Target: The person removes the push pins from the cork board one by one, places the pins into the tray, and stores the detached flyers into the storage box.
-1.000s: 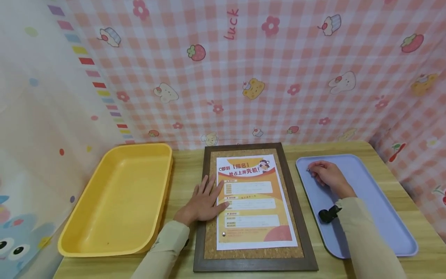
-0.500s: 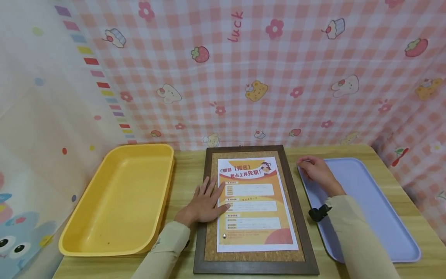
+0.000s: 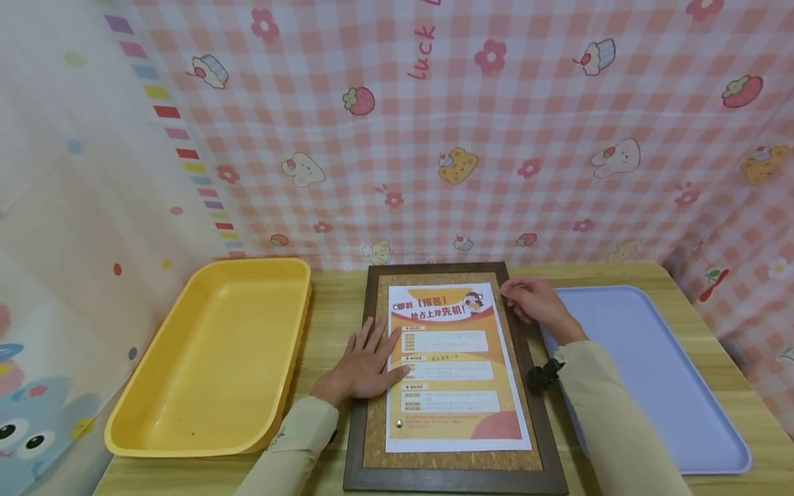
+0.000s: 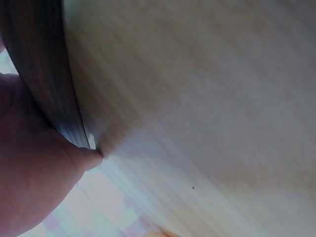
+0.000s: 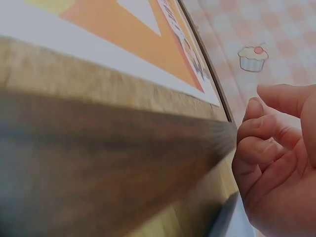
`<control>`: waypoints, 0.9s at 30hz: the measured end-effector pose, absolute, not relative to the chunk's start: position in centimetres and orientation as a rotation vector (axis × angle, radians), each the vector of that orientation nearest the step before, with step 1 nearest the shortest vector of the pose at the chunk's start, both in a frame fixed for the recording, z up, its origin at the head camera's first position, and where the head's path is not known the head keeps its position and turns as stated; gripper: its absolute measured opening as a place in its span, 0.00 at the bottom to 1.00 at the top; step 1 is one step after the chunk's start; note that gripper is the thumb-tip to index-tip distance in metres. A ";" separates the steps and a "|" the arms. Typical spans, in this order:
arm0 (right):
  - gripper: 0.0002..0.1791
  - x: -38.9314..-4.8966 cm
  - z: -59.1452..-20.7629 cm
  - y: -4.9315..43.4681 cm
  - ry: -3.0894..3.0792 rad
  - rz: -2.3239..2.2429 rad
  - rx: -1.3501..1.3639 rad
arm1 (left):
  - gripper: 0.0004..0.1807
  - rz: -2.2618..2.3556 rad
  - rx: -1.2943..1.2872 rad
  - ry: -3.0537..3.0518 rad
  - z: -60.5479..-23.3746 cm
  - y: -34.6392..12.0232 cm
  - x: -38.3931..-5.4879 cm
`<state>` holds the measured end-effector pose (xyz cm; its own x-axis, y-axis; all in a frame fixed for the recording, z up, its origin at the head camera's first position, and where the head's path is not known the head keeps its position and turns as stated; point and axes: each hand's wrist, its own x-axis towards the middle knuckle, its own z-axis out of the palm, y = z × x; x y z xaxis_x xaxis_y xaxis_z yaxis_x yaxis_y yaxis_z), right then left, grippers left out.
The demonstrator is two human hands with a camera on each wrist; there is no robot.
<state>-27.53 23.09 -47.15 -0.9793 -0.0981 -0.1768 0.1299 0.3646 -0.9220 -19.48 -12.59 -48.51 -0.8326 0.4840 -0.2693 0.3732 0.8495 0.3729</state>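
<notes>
A dark-framed cork board (image 3: 455, 460) lies on the table with a printed orange and white poster (image 3: 459, 386) on it. Silver pushpins (image 3: 399, 424) sit at the poster's lower left, upper left and upper right. My left hand (image 3: 362, 365) rests with spread fingers over the board's left frame and the poster's edge. Beside the poster's upper right corner, over the right frame, my right hand (image 3: 538, 306) has thumb and index finger pinched together on a small pushpin, which the fingers hide now. The right wrist view shows that hand (image 5: 276, 148) with its other fingers curled.
A yellow tray (image 3: 298, 331) stands on the left of the wooden table (image 3: 331, 296). At the right lies a lilac tray (image 3: 657, 386), partly under the right forearm. A checked pink cloth (image 3: 397, 138) hangs behind the table.
My right hand has moved left from the lilac tray, where a shiny pushpin showed at its fingertips, to the board's upper right frame. The left hand has stayed in place.
</notes>
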 end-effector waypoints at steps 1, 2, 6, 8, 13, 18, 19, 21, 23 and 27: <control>0.18 -27.6 -47.2 22.9 2.417 -1.663 0.031 | 0.42 0.434 0.639 2.669 -48.5 -12.6 -19.5; 0.18 -27.7 -47.2 22.6 2.412 -1.665 0.033 | 0.42 0.430 0.638 2.669 -48.5 -12.6 -19.5; 0.18 -28.2 -47.5 21.8 2.383 -1.674 0.035 | 0.42 0.445 0.632 2.677 -48.5 -12.6 -19.5; 0.18 -28.4 -47.6 21.4 2.368 -1.685 0.025 | 0.42 0.442 0.633 2.674 -48.7 -12.6 -19.6; 0.16 -28.7 -47.8 20.6 2.377 -1.655 0.054 | 0.43 0.450 0.639 2.664 -49.1 -12.7 -19.7; 0.17 -28.9 -47.8 20.0 2.388 -1.613 0.148 | 0.43 0.470 0.640 2.650 -49.0 -12.7 -19.6; 0.17 -28.9 -47.8 19.8 2.391 -1.611 0.160 | 0.42 0.479 0.643 2.651 -48.9 -12.7 -19.6; 0.17 -29.0 -47.9 19.7 2.428 -1.576 0.175 | 0.42 0.478 0.644 2.651 -48.8 -12.7 -19.6; 0.16 -29.2 -48.2 19.5 2.461 -1.539 0.188 | 0.42 0.468 0.640 2.653 -48.7 -12.7 -19.5; 0.17 -29.5 -48.7 19.3 2.504 -1.495 0.197 | 0.42 0.419 0.626 2.651 -48.8 -12.7 -19.6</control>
<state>-29.53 19.35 -48.66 -0.9673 0.0033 -0.2538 0.2249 0.4741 -0.8513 -19.64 -12.68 -48.79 -0.8271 0.4783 -0.2953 0.3640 0.8560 0.3671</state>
